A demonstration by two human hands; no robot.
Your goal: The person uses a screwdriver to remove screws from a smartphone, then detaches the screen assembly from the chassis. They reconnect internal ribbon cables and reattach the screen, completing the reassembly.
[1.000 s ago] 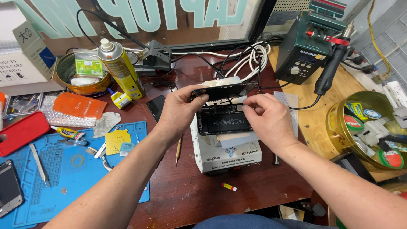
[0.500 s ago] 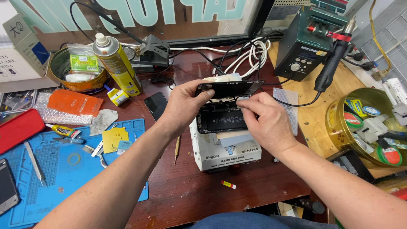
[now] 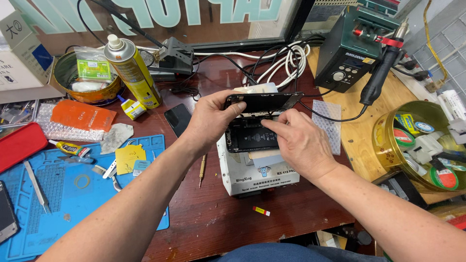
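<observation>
Left hand (image 3: 209,121) grips left end of black phone screen panel (image 3: 264,102), lifted edge-up over opened phone body (image 3: 250,136). Phone body lies on white box-shaped machine (image 3: 257,170), mid table (image 3: 218,213). Right hand (image 3: 298,140) holds nothing, forefinger pressed on phone's black interior. Yellow spray can (image 3: 132,73) far left; blue mat (image 3: 68,194) near left.

Cluttered dark wooden workbench (image 3: 213,213)

A blue work mat (image 3: 73,194) lies near left, a white heating station (image 3: 257,174) at centre, a yellow spray can (image 3: 131,73) far left, a green soldering station (image 3: 354,48) far right.
</observation>
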